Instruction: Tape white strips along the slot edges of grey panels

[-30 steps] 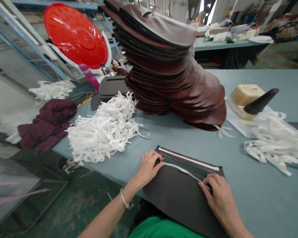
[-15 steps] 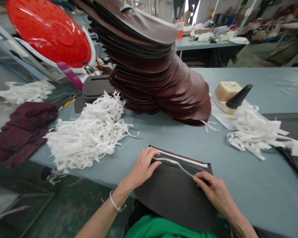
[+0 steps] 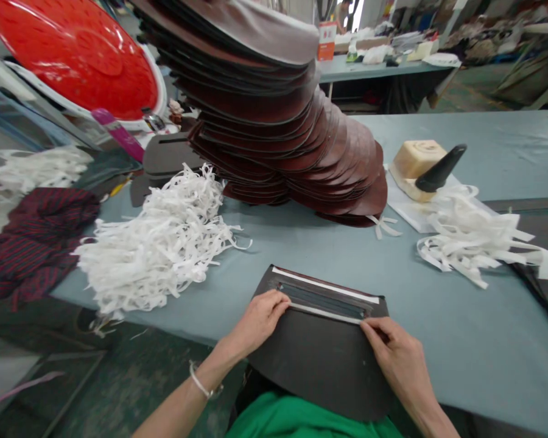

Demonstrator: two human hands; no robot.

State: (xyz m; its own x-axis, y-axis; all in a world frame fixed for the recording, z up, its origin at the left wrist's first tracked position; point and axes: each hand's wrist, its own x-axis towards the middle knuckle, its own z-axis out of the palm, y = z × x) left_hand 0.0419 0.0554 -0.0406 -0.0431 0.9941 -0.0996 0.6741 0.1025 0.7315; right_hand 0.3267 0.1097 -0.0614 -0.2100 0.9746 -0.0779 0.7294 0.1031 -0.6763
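Observation:
A dark, round-edged bag panel lies in front of me, its curved end reaching over the table edge. Near its straight far edge is a slot with a zipper, and one white strip runs along that edge. Below the slot, a second thin white strip is stretched straight across the panel. My left hand pinches its left end, and my right hand pinches its right end. Both hands rest close to the panel's surface.
A tall leaning stack of brown panels stands beyond my hands. White strips are heaped at left and at right. A cream block with a black-handled tool sits at right. A striped cloth lies far left.
The thin strip was slack and wavy; it is now pulled straight below the zipper slot. My left hand has moved down toward me, while my right hand has barely moved.

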